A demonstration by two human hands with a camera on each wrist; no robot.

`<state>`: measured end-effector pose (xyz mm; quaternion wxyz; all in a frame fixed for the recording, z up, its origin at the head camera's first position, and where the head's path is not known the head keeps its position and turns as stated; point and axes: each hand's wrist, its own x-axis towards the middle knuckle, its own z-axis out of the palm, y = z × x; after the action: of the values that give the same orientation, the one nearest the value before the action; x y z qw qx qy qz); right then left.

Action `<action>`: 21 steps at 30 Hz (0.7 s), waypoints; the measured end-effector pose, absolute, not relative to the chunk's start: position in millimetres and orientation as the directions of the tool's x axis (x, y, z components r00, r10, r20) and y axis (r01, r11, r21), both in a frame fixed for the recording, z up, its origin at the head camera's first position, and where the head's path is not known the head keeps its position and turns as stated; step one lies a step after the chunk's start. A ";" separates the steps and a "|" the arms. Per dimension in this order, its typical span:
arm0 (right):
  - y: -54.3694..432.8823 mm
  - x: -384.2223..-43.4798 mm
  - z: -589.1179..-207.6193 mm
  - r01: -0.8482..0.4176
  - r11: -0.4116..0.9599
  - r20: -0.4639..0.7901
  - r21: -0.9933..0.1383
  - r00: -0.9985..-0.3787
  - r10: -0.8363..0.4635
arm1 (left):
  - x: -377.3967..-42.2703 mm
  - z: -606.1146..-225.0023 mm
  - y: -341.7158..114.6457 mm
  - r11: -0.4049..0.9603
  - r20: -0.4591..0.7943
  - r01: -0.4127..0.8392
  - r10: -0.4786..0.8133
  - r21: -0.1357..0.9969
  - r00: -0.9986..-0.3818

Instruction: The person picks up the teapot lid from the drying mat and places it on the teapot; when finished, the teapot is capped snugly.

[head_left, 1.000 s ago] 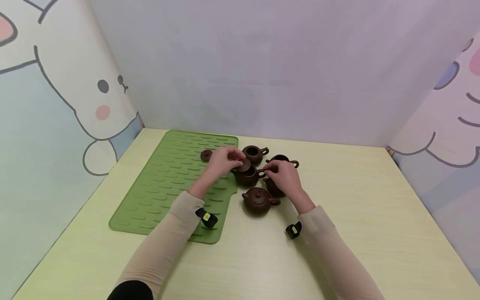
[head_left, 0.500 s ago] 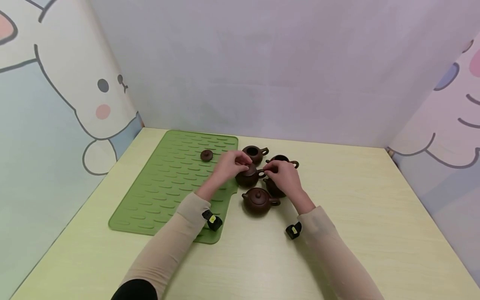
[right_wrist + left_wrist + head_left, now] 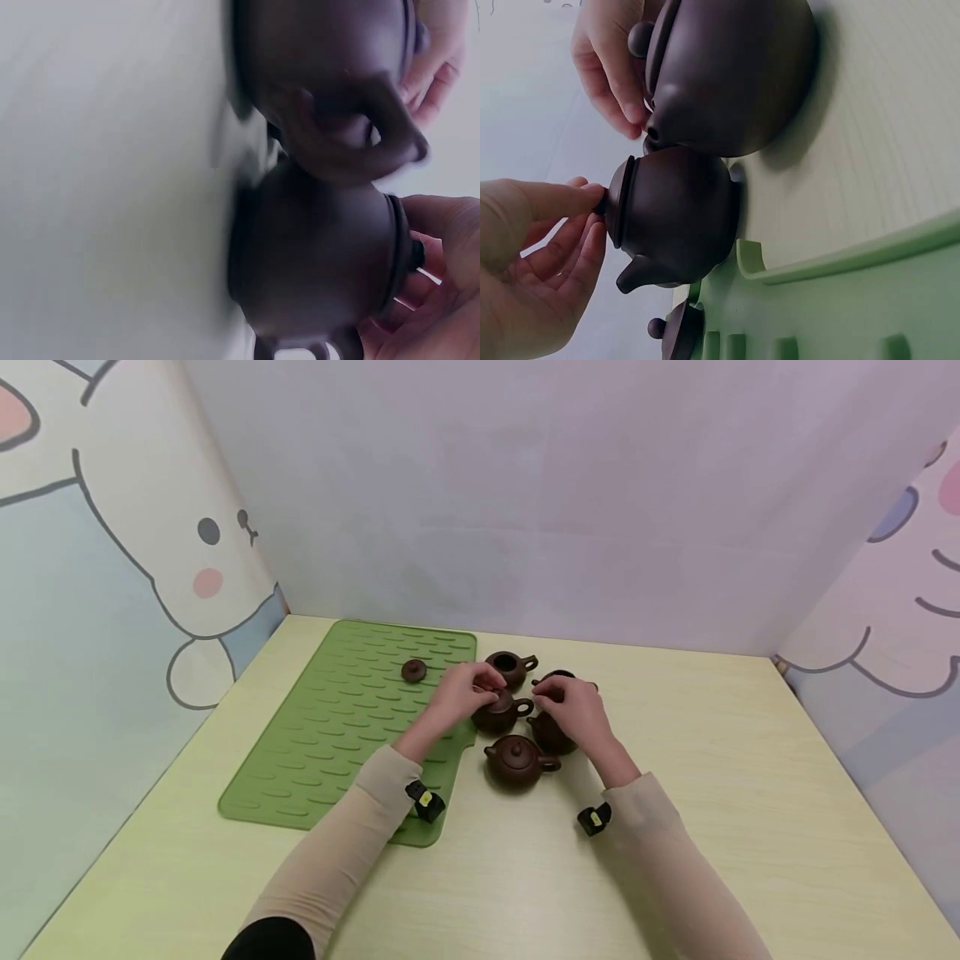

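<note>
Left hand (image 3: 453,695) pinching the ball knob (image 3: 600,205) of a low-domed dark-brown lid (image 3: 620,202), which rests on a squat, smooth, dark-brown clay-like teapot (image 3: 493,720), upright beside the edge of a green, ridged, rubbery-looking mat (image 3: 322,760). Right hand (image 3: 576,708) loosely bent, free, fingertips just off that pot's looped handle (image 3: 532,706). On mat: small round brown knobbed lid (image 3: 413,671). Pale wood-grain table (image 3: 750,793); rounded, matte-sheened lidded brown teapot (image 3: 516,764) nearest wearer.

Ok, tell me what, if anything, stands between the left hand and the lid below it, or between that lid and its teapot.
Nothing visible does. The left hand pinches the knob directly, and the lid rests on the teapot with nothing seen in between; whether it is fully seated, I cannot tell.
</note>
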<state>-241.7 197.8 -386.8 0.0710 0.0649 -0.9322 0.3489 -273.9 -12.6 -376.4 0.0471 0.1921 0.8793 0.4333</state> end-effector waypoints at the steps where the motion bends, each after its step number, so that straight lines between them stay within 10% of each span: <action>1: 200.1 -241.5 -385.4 -0.171 0.744 0.186 -0.646 -0.981 -0.064 | -274.7 -376.7 -13.5 0.545 0.090 0.302 0.382 0.782 -0.920; 21: 256.4 -245.0 -386.9 -0.072 0.679 0.191 -0.731 -0.976 0.103 | -292.3 -380.6 -44.5 0.537 0.098 0.255 0.304 0.804 -0.948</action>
<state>-245.0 256.4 -386.9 0.1090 -0.0084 -0.9096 0.4008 -292.3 -44.5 -380.6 0.0269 0.1596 0.8763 0.4538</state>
